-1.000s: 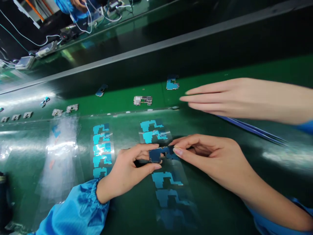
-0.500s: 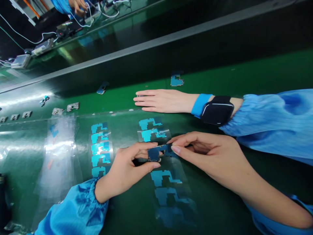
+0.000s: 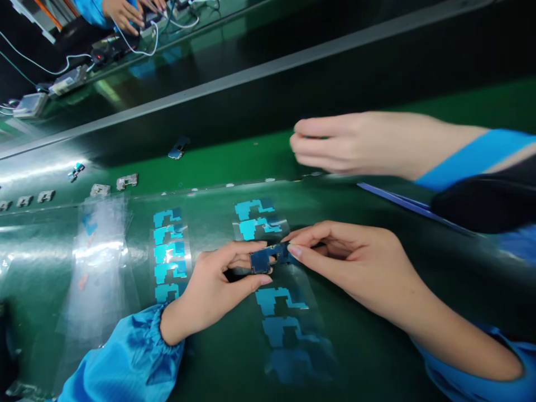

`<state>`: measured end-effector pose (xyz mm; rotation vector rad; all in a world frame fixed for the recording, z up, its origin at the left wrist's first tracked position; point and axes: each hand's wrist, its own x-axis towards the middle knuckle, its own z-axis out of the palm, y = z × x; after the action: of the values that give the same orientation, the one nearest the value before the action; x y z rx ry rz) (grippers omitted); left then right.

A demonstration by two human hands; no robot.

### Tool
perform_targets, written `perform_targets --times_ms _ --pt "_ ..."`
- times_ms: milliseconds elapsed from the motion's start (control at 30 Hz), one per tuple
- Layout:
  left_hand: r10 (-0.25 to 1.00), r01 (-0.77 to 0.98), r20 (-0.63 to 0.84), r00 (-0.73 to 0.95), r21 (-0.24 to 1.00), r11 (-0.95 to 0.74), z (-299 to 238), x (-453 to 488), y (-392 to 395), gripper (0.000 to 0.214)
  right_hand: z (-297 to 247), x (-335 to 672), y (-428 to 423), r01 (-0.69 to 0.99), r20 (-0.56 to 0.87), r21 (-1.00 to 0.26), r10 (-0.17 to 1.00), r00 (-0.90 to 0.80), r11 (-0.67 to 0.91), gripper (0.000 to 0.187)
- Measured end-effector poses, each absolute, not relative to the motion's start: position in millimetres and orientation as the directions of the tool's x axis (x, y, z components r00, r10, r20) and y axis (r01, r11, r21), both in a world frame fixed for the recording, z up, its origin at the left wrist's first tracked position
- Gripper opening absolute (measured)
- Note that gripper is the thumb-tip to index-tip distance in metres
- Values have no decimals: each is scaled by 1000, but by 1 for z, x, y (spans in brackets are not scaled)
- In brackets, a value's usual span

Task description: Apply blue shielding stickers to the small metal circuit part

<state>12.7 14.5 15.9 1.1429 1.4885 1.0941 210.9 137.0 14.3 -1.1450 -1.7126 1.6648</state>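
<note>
Inspector: Head view shows left hand (image 3: 209, 287) and right hand (image 3: 355, 265) both pinching one small dark board (image 3: 268, 258) above the clear film strip (image 3: 288, 318).

Onlooker: Risk?

Inspector: Thin, rigid piece, glossy backing; a skewed press could misalign it. A co-worker's hand (image 3: 347, 142) hovers beyond.
</note>
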Motion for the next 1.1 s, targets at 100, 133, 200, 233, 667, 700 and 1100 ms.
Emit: perform_targets --times_ms 100,133,200,233,667,700,1100 --pt "982 149 -134 -133 977 153 15 13 14 41 14 211 137 221 -202 -971 817 -540 -95 18" --pt "982 149 -129 -135 978 148 15 13 14 42 15 211 138 220 -201 -971 815 -543 -94 17" --pt "983 150 -123 -138 978 143 16 13 15 43 15 211 138 217 -194 -972 813 -549 -85 17" --pt "983 151 -120 -142 978 141 16 13 15 43 16 211 139 216 -189 -973 811 -553 -79 17" --pt "987 213 -116 -110 967 138 17 13 14 47 14 213 138 195 -159 -979 821 -549 -60 11" --pt "986 235 -120 -112 961 143 18 13 14 44 14 213 138 198 -160 -978 820 -550 -59 11" --pt "980 223 -110 -163 964 145 17 15 13 24 13 213 137 174 -158 -982 805 -572 -69 11"
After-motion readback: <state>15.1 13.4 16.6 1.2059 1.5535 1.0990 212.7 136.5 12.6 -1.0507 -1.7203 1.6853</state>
